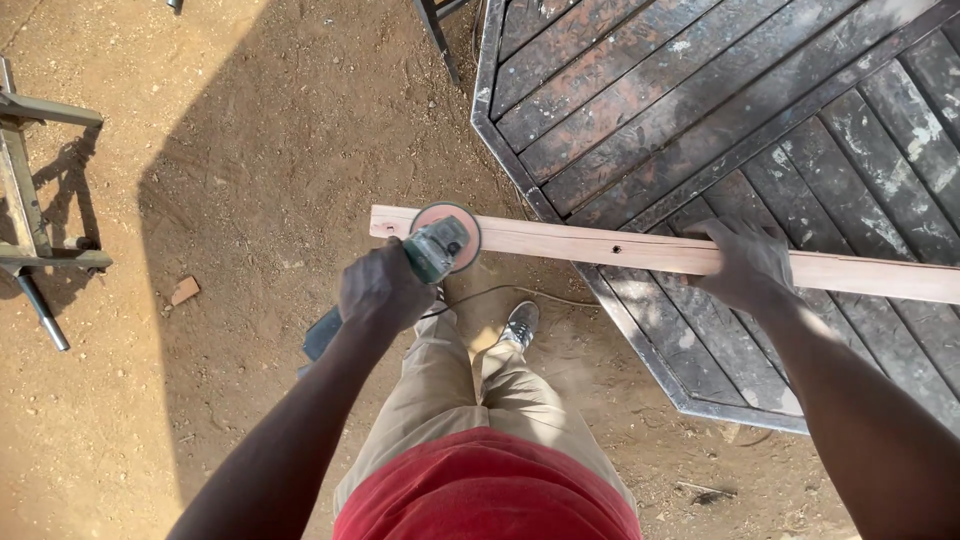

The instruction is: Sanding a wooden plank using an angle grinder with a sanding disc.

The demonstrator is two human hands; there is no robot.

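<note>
The left hand (383,287) was wrapped tight around the body of a green angle grinder (420,262), fingers curled closed over it, and the grinder's round reddish sanding disc (447,232) sat just beyond the knuckles, laid against the near end of a long pale wooden plank (640,251). From that grip the plank ran away to the person's right, its far stretch lying across a dark slatted metal panel (700,110) with an angled frame, while the end under the disc stuck out past the panel's edge over bare ground. Farther along the plank the right hand (745,262) lay on top of it, palm down, fingers spread and bent over the far edge, pressing rather than pinching. A small dark hole marked the plank between the two hands. Behind the left hand the grinder's tail pointed back toward the body, and a thin cable (520,292) trailed from it across the sandy dirt (250,150) near a grey shoe (521,323). Below the grip showed khaki trousers (440,390) and a red shirt (490,495). Well off to the left of the grinder stood a metal frame stand (30,200), with a small wood scrap (184,291) lying between it and the hand.
</note>
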